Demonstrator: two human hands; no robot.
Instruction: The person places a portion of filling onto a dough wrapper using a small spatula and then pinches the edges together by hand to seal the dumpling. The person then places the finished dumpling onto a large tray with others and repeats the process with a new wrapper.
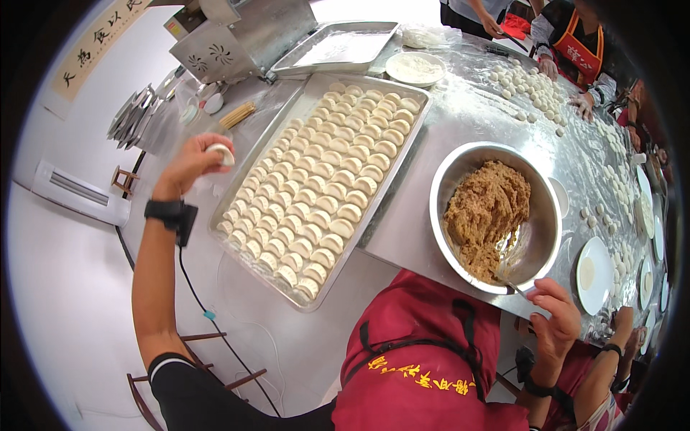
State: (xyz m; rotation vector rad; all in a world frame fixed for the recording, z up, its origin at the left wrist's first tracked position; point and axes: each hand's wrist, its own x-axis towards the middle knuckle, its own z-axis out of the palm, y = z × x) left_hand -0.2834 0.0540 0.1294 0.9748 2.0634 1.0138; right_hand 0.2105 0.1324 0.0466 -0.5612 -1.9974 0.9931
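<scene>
Between the thumb and fingers of my left hand (197, 161) is a folded dumpling (222, 153). That hand is raised beside the left edge of a metal tray (221, 243) filled with rows of pleated dumplings (326, 203). My right hand (558, 312) is at the near rim of a steel bowl (437, 237), its fingers on the handle of a thin metal utensil (512, 283). The utensil's other end goes into the brown minced filling (488, 204), which hides its tip.
A floury plate (415, 69) and an empty-looking metal tray (342, 47) sit beyond. Dough pieces (531, 89) cover the steel table's far right. A white plate (594, 275) bears one wrapper. Co-workers' hands (582, 105) work across the table. A machine (215, 54) stands at back left.
</scene>
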